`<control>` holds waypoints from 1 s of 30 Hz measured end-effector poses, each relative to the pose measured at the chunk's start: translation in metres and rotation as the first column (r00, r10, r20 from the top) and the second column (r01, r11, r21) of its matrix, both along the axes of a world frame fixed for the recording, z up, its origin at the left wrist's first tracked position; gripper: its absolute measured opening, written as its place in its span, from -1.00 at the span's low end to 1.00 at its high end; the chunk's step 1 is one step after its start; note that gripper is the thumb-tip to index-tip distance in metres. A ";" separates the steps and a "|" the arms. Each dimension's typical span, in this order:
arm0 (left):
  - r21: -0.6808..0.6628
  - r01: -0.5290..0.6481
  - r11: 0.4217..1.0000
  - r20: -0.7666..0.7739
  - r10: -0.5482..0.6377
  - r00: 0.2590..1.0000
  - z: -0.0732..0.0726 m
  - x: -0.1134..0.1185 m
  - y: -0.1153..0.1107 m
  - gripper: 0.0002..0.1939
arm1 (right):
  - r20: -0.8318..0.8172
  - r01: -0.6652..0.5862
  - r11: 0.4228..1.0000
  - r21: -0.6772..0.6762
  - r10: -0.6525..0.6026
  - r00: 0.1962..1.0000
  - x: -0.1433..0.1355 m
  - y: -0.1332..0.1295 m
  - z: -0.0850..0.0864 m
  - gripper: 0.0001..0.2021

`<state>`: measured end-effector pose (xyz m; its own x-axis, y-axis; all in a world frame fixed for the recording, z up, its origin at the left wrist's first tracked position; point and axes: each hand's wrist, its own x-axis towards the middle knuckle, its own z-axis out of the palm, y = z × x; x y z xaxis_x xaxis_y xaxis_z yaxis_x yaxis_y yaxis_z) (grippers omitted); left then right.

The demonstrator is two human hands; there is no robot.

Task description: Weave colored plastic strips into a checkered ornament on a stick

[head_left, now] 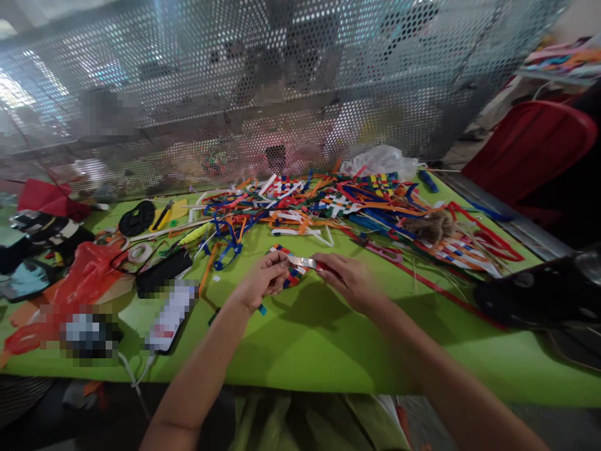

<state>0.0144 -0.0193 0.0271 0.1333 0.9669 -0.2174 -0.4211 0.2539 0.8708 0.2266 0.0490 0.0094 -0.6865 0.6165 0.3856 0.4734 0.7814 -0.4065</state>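
Observation:
My left hand [270,275] is closed on a small woven piece of coloured strips [294,275], checked in red, blue and white. Its fingers hide part of the weave. My right hand [350,279] grips a red-handled cutting tool [307,262] with a silver metal blade. The blade points left and reaches the woven piece beside my left fingertips. Whether the tool is a knife or scissors, I cannot make out. Both hands are just above the green tabletop [328,357].
A tangled heap of coloured strips [282,200] covers the back of the table. To the left lie a phone [171,316] on a cable, a black case [164,272] and a red plastic bag [89,275]. Perforated metal sheeting [225,81] stands behind; a red chair [530,144] is at right.

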 end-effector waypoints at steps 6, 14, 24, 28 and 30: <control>0.136 0.074 0.988 0.048 -0.081 0.996 0.010 -0.006 -0.011 -0.65 | -0.040 0.288 0.956 -0.053 -0.290 0.956 0.019 0.021 -0.003 -0.54; 0.099 -0.096 0.990 -0.171 0.112 0.979 -0.001 0.008 0.002 -0.68 | 0.008 0.055 0.998 -0.036 -0.055 0.998 -0.003 0.000 0.007 -0.55; 0.095 -0.076 0.993 -0.188 0.093 0.978 -0.002 0.009 -0.001 -0.67 | 0.100 0.121 0.986 0.118 -0.133 0.986 -0.004 -0.004 0.003 -0.57; 0.049 -0.052 0.997 -0.113 0.058 0.992 0.001 0.010 -0.003 -0.58 | 0.059 0.257 0.960 0.109 -0.265 0.962 0.003 0.003 0.000 -0.56; 0.041 -0.042 0.998 -0.087 0.045 0.995 0.002 0.011 -0.004 -0.54 | 0.034 0.274 0.958 0.083 -0.277 0.960 0.007 0.004 -0.001 -0.56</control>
